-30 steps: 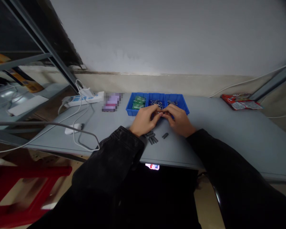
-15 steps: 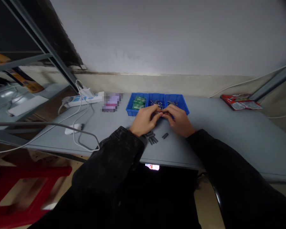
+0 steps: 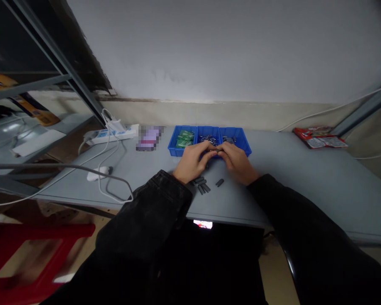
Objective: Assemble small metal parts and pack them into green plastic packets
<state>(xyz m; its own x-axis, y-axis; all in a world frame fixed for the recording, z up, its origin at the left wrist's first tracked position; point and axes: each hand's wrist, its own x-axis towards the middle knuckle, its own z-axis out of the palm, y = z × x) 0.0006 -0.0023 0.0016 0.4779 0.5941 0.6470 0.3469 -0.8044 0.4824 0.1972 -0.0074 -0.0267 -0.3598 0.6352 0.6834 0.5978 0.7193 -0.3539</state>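
- Small dark part (image 3: 216, 149), too tiny to make out in shape or material, sits pinched between the fingertips of our two hands, just in front of the near wall of the row of three blue plastic bins (image 3: 178, 151) on the grey table (image 3: 305, 178).
- Our left hand (image 3: 192, 162) curls its fingers nearly closed, thumb and forefinger meeting on the left end of the part.
- Our right hand (image 3: 238, 162) mirrors it, fingers bent in and tips pressed to the right end; whether each hand has a separate piece or both share one, we cannot tell.
- We judge the step in hand to be the joining or fitting of small pieces between the fingertips, above the table and not resting on it.
- A cluster of short dark grey cylindrical pieces (image 3: 202, 184) lies on the table near our left wrist, with one more dark grey cylinder (image 3: 219, 183) a little apart to the right.
- The left bin holds green parts (image 3: 184, 138), the middle one thin silvery metal parts (image 3: 208, 138); the right one's contents are mostly hidden.
- The next move, as we judge it, calls for a steady, aligned press between both sets of fingertips, without letting the part slip.
- A white power strip (image 3: 112, 132) with cables lies well to the left.
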